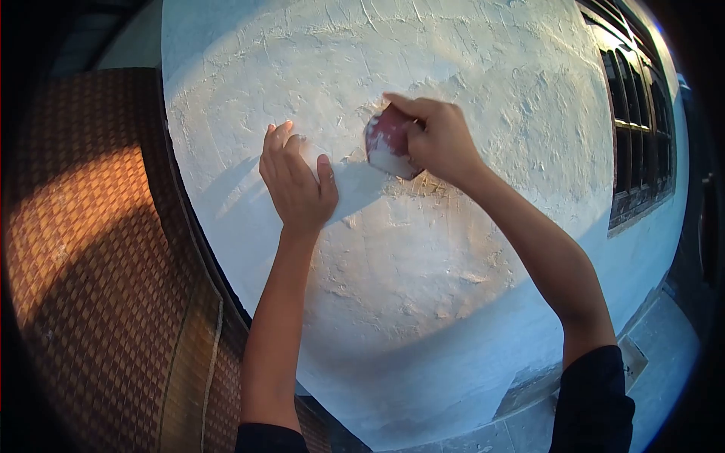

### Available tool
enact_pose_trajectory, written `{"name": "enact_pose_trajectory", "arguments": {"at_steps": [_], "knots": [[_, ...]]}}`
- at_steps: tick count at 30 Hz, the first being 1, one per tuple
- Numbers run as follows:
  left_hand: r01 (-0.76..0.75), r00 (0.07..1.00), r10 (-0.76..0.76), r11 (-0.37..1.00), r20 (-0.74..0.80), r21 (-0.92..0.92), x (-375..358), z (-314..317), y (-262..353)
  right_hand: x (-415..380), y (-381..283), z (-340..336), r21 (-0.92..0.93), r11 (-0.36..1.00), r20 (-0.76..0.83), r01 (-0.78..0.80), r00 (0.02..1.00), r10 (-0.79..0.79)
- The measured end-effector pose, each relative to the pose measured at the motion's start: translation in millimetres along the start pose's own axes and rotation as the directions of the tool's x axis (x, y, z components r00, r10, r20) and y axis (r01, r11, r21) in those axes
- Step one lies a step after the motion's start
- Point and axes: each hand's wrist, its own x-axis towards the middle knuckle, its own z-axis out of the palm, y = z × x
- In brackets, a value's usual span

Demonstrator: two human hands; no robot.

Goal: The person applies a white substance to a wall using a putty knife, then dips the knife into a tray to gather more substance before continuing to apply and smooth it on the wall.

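My right hand [445,140] grips a reddish, flat putty spreader [391,136] smeared with white paste, its lower edge close against the wall [423,264]. The thumb and fingers close over the spreader's right side. To its left, my left hand [298,177] is raised before the wall with its fingers curved and the thumb apart. A pale white patch [310,152] shows between that thumb and the fingers; I cannot tell what it is. Rough white ridges of plaster cover the wall around both hands, and a brownish bare patch [434,183] lies just below the spreader.
A woven brown panel [91,204] stands along the left side, right beside the wall's edge. At the upper right is a dark barred window [634,121]. A pale ledge [657,355] runs along the wall's foot at the lower right. Sunlight and shadow fall across the wall.
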Motion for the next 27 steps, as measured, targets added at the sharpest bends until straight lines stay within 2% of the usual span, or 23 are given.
{"name": "enact_pose_trajectory", "arguments": {"at_steps": [2,3,4,6,7,8,10,11,12,14,15,17,18,20,22,24,26,27], "knots": [[-0.006,1.0,0.006,1.0,0.004,0.016,0,0,-1,17,3,-23,-0.022,0.997,-0.254,-0.079,0.965,0.071],[-0.008,1.0,0.008,1.0,0.005,0.016,0,1,0,19,2,-28,0.086,0.994,-0.303,-0.07,0.948,0.093],[-0.011,1.0,0.011,1.0,0.002,0.014,1,1,0,15,-1,-25,0.085,0.994,-0.304,-0.069,0.948,0.092],[-0.009,1.0,0.009,1.0,0.014,0.004,0,2,-1,-5,-14,-12,0.122,0.993,0.014,0.007,1.0,-0.009],[-0.007,1.0,0.007,1.0,0.029,-0.008,-1,2,0,-13,-14,-5,0.017,0.996,0.135,0.091,0.986,-0.092],[-0.005,0.999,0.005,1.0,0.033,-0.009,-2,3,0,-14,-7,0,-0.036,0.988,0.166,0.153,0.975,-0.145],[-0.006,0.999,0.006,1.0,0.042,0.011,-2,4,0,2,4,-7,0.023,1.0,-0.014,0.007,1.0,-0.006],[-0.007,0.999,0.007,1.0,0.04,0.011,-2,4,-1,14,10,-16,0.015,0.999,-0.194,0.034,0.98,-0.031],[-0.003,0.999,0.002,1.0,0.051,0.008,-4,5,0,24,11,-29,0.038,0.999,-0.25,0.002,0.968,0.008],[0.0,0.998,0.0,1.0,0.058,0.004,-5,8,1,20,-2,-39,0.067,0.997,-0.158,-0.036,0.986,0.046],[-0.003,0.999,0.003,1.0,0.041,-0.003,-6,9,1,11,0,-32,0.055,0.998,-0.017,0.032,0.999,-0.031],[-0.002,1.0,0.003,1.0,0.028,-0.008,-8,10,3,-5,-7,-24,-0.005,0.989,0.277,0.148,0.951,-0.14],[0.0,1.0,0.0,1.0,0.03,-0.001,-8,10,3,-3,-2,-22,-0.006,0.989,0.277,0.147,0.951,-0.14],[-0.002,0.999,0.002,1.0,0.033,0.004,-7,10,3,8,18,-22,-0.019,0.988,-0.054,0.154,0.987,-0.155],[0.007,0.999,-0.007,1.0,0.05,0.008,-7,9,2,17,16,-39,-0.011,0.995,-0.253,0.104,0.962,-0.103],[-0.003,0.999,0.003,1.0,0.034,0.001,-7,11,1,6,5,-34,0.087,0.993,-0.159,0.08,0.985,-0.065],[-0.009,1.0,0.009,1.0,0.025,-0.006,-7,11,1,-11,-5,-19,0.081,0.991,0.142,0.107,0.983,-0.118],[-0.002,1.0,0.001,1.0,0.027,0.005,-6,10,2,-11,-1,-16,0.038,0.993,0.119,0.108,0.986,-0.112]]}}
